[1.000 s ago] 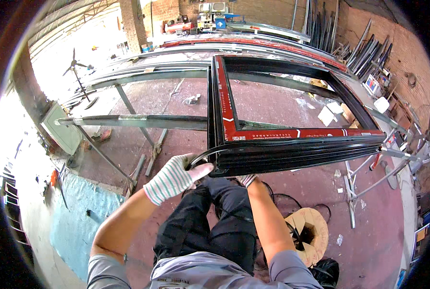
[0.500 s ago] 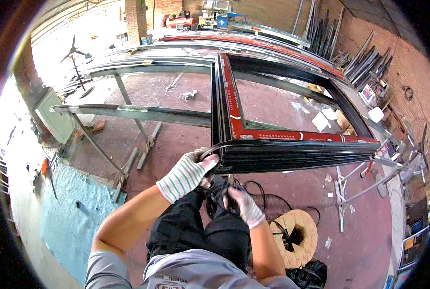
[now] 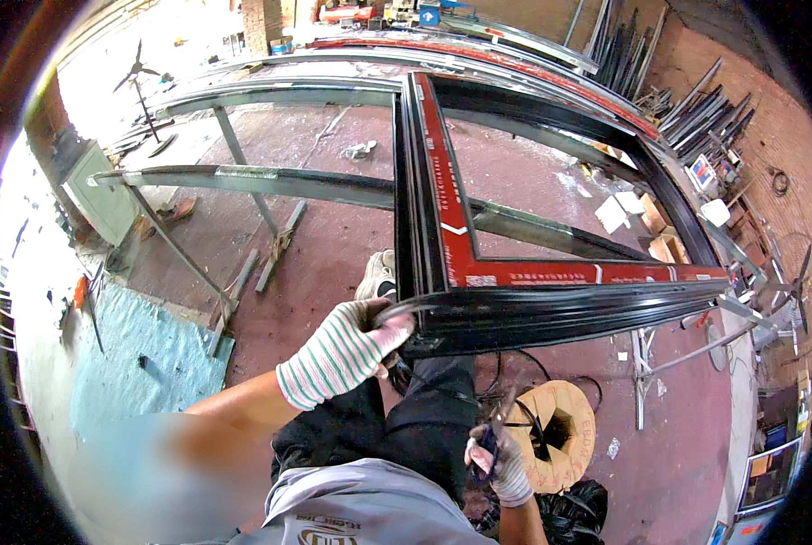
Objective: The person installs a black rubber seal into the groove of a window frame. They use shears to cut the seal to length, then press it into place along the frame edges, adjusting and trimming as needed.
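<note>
My left hand (image 3: 344, 352), in a white glove with green stripes, pinches a black rubber sealing strip (image 3: 424, 302) at the near left corner of a black metal frame (image 3: 551, 318). Red protective film (image 3: 551, 271) covers the frame's upper face. Lower down and to the right, my gloved right hand (image 3: 501, 463) is closed around dark-handled scissors (image 3: 489, 443), their metal tip pointing up. This hand is away from the frame, beside a round tan reel (image 3: 558, 398) with a hole in its middle.
Metal trestle rails (image 3: 269, 182) carry the frame. Loops of black strip (image 3: 538, 363) lie on the floor near the reel, with a black plastic bag (image 3: 574, 518) close by. A blue sheet (image 3: 151, 363) covers floor at left. Long profiles (image 3: 515, 77) lie beyond the frame.
My right hand has drawn back from below the frame's corner, down and right toward the reel, with the scissors. My left hand stays at the corner. A shoe now shows under the frame.
</note>
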The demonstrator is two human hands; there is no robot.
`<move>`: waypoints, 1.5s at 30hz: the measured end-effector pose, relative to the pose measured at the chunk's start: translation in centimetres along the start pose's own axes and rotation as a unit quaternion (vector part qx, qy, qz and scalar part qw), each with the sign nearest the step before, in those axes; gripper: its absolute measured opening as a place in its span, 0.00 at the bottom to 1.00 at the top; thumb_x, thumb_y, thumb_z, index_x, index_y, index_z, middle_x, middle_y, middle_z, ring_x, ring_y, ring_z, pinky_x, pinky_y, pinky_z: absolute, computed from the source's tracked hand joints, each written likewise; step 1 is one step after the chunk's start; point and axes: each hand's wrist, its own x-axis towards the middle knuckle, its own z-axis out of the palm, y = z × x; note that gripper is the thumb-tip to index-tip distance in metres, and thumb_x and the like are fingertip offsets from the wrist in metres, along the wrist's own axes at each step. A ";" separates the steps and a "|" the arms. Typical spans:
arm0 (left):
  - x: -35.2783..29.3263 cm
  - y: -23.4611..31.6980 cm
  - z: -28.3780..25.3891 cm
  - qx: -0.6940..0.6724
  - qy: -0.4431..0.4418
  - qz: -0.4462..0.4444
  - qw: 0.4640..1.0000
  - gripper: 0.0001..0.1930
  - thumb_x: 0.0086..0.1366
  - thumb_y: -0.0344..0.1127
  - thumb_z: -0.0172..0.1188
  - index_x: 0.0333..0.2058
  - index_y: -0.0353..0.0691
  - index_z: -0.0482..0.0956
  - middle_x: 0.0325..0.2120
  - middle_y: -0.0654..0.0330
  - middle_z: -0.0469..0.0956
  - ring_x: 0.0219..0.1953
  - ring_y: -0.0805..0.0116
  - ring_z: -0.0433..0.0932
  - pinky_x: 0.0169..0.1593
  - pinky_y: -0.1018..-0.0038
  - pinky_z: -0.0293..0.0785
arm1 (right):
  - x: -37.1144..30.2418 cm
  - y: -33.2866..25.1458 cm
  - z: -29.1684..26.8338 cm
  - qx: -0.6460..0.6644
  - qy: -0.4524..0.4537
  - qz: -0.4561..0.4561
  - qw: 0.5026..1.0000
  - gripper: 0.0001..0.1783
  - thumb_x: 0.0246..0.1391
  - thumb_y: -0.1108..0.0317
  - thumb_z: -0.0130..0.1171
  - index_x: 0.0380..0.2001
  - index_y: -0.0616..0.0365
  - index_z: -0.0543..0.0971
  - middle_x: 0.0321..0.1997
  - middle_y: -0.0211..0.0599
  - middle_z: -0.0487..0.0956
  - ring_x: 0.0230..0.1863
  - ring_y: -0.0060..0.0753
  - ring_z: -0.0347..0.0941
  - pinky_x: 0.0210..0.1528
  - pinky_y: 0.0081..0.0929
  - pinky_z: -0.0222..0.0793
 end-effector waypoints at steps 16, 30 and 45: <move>-1.8 8.9 -2.4 0.247 -0.136 0.091 0.955 0.12 0.67 0.39 0.62 0.43 0.36 0.81 0.27 0.67 0.79 0.27 0.82 0.73 0.30 0.81 0.69 | 0.2 -6.7 13.8 -0.246 -0.029 -0.011 0.969 0.08 0.57 0.71 0.59 0.39 0.62 0.76 0.27 0.29 0.76 0.26 0.16 0.70 0.26 0.15 0.67; -1.3 7.9 -2.7 0.213 -0.158 0.132 0.955 0.14 0.67 0.36 0.61 0.46 0.33 0.83 0.32 0.63 0.83 0.37 0.79 0.78 0.42 0.78 0.74 | 1.4 -6.2 15.3 -0.115 0.008 0.054 0.992 0.16 0.68 0.59 0.42 0.39 0.60 0.76 0.20 0.32 0.73 0.14 0.23 0.65 0.12 0.18 0.54; -1.7 7.7 -2.6 0.213 -0.134 0.152 0.956 0.16 0.68 0.38 0.60 0.46 0.30 0.82 0.33 0.58 0.83 0.37 0.75 0.78 0.45 0.75 0.75 | 2.3 -6.7 15.5 -0.305 -0.013 -0.041 0.951 0.20 0.65 0.55 0.53 0.40 0.66 0.75 0.33 0.48 0.80 0.24 0.35 0.79 0.20 0.27 0.75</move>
